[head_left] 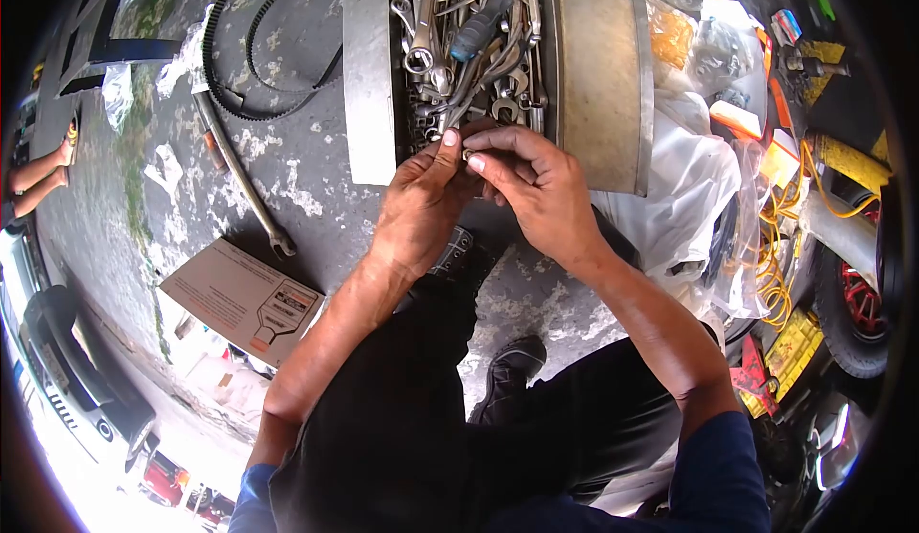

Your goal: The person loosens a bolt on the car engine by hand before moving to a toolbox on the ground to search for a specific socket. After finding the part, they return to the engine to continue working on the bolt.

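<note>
Closely together, the two hands work above the near end of an open metal toolbox point(601, 74). The right hand point(546, 188) has its thumb and fingers pinched on a small part point(467, 154), which is too small to be named surely. The left hand point(416, 198) is just beside it, with its fingers bent inward; whether it also grips the part, one cannot tell. Just beyond the hands, many wrenches point(418, 60) lie mixed inside the toolbox, and among them is a screwdriver with a blue and dark handle point(481, 28). To the left, on the floor point(297, 165), there are a long wrench point(237, 162), a toothed belt point(208, 50) and a printed cardboard piece point(239, 301). To the right lies white plastic sheeting point(675, 174), near a yellow cable point(773, 279).
</note>
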A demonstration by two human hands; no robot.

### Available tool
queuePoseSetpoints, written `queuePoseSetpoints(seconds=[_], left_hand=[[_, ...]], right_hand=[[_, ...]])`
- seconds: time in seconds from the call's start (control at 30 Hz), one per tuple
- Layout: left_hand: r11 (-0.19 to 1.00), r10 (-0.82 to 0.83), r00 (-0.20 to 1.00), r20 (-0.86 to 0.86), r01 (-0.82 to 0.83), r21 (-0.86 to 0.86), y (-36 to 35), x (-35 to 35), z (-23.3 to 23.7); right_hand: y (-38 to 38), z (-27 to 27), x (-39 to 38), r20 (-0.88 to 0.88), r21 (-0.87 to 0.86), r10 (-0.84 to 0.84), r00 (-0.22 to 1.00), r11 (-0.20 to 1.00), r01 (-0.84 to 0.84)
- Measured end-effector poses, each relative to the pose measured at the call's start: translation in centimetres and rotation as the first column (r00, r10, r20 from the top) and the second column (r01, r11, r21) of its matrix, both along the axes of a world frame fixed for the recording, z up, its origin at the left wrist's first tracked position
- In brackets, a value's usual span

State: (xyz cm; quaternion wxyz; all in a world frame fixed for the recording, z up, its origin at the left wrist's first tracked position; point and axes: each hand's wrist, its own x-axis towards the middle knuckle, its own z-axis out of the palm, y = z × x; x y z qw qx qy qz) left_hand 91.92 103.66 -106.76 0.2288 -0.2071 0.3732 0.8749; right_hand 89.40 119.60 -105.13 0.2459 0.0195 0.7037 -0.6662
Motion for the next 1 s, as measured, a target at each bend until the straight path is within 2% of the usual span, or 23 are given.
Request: queuePoseSetpoints(seconds=[0.03, 0.13, 0.23, 0.33, 0.43, 0.53, 0.63, 0.73, 0.83, 0.87, 0.9, 0.93, 0.97, 1.0], left_hand=[[1.000, 0.020, 1.000, 0.020, -0.020, -0.005, 0.2, 0.0, 0.0], [0.992, 0.112, 0.990, 0.084, -0.116, 0.050, 0.3, -0.2, 0.5], [0.987, 0.126, 0.989, 0.080, -0.134, 0.094, 0.2, -0.3, 0.5], [0.978, 0.029, 0.997, 0.073, -0.044, 0.204, -0.4, -0.1, -0.1], [0.987, 0.008, 1.000, 0.024, -0.012, 0.158, -0.3, 0.1, 0.1], [0.992, 0.027, 0.996, -0.082, -0.016, 0.128, -0.2, 0.5, 0.0], [0.997, -0.029, 0.999, -0.014, 0.030, 0.076, -0.1, 0.1, 0.4], [0.996, -0.077, 0.989, -0.128, 0.071, -0.049, 0.3, -0.2, -0.3], [0.958, -0.038, 0.962, -0.270, -0.042, -0.285, 1.0, -0.7, 0.8], [0.848, -0.162, 0.899, -0.406, -0.084, -0.524, 0.9, -1.1, 1.8], [0.669, -0.309, 0.824, -0.476, -0.167, -0.724, 0.6, -1.6, 3.3], [0.435, -0.473, 0.748, -0.466, -0.262, -0.861, 0.1, -1.8, 5.7], [0.516, -0.406, 0.805, -0.433, -0.189, -0.836, 0.4, -1.9, 8.4], [0.476, -0.475, 0.751, -0.459, -0.220, -0.852, 0.1, -2.2, 10.3]], right_hand=[[-0.1, 0.3, 0.0, -0.022, 0.044, -0.003, 1.000, 0.999, 0.004], [0.0, -0.5, 0.1, -0.353, 0.137, 0.041, 0.935, 0.991, 0.009], [0.4, -0.3, -0.1, -0.501, 0.248, 0.135, 0.855, 0.969, -0.007], [0.4, -0.7, -0.1, -0.432, 0.181, 0.041, 0.901, 0.983, 0.043], [0.9, 0.2, -0.7, -0.162, 0.179, -0.009, 0.987, 0.983, 0.038], [1.1, 0.6, -1.2, 0.049, -0.007, -0.045, 0.998, 0.999, 0.045], [1.0, -0.1, -0.9, 0.059, -0.036, -0.069, 0.996, 0.997, 0.071], [1.3, -0.7, -0.9, 0.177, -0.145, -0.086, 0.980, 0.983, 0.113], [1.3, 0.5, -1.3, 0.402, -0.327, -0.120, 0.908, 0.907, 0.265], [1.5, 1.8, -1.7, 0.450, -0.329, -0.139, 0.882, 0.893, 0.308], [1.8, 3.4, -1.8, 0.504, -0.332, -0.142, 0.852, 0.879, 0.343], [2.0, 5.3, -1.5, 0.566, -0.332, -0.142, 0.812, 0.862, 0.383], [2.2, 7.5, -1.2, 0.568, -0.286, -0.175, 0.804, 0.874, 0.392], [2.2, 10.0, -0.9, 0.560, -0.269, -0.186, 0.807, 0.881, 0.390]])
